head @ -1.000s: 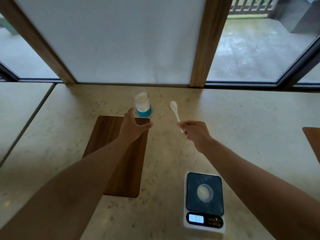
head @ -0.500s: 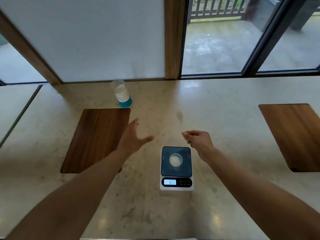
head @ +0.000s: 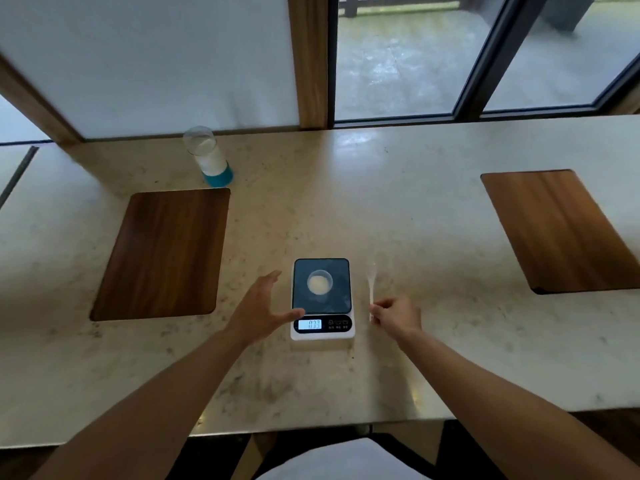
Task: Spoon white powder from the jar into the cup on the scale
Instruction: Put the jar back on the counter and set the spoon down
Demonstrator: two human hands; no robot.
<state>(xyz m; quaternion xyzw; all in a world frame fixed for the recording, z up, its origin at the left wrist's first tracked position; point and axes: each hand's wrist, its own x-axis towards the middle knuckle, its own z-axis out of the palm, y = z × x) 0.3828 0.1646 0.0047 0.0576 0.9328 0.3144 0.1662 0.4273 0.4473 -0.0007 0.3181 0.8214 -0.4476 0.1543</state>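
Note:
A small clear cup [head: 320, 282] with white powder in it stands on the dark plate of a white kitchen scale [head: 322, 299], whose display is lit. The clear jar [head: 207, 155] with a blue base holds white powder and stands far back left near the window. My right hand [head: 396, 315] pinches the end of a white plastic spoon [head: 372, 284], just right of the scale, with the bowl pointing away from me. My left hand [head: 259, 311] hovers with fingers spread at the scale's left side, its thumb near the display.
A wooden board [head: 162, 252] is set into the stone counter [head: 398, 209] left of the scale, and another wooden board [head: 561, 230] lies at the right. A window frame and wooden post rise behind. The counter's front edge runs just below my forearms.
Both hands have drawn back from the jar toward me. The right hand, still holding the spoon, has come down beside the scale. The left hand has moved to the scale's left side.

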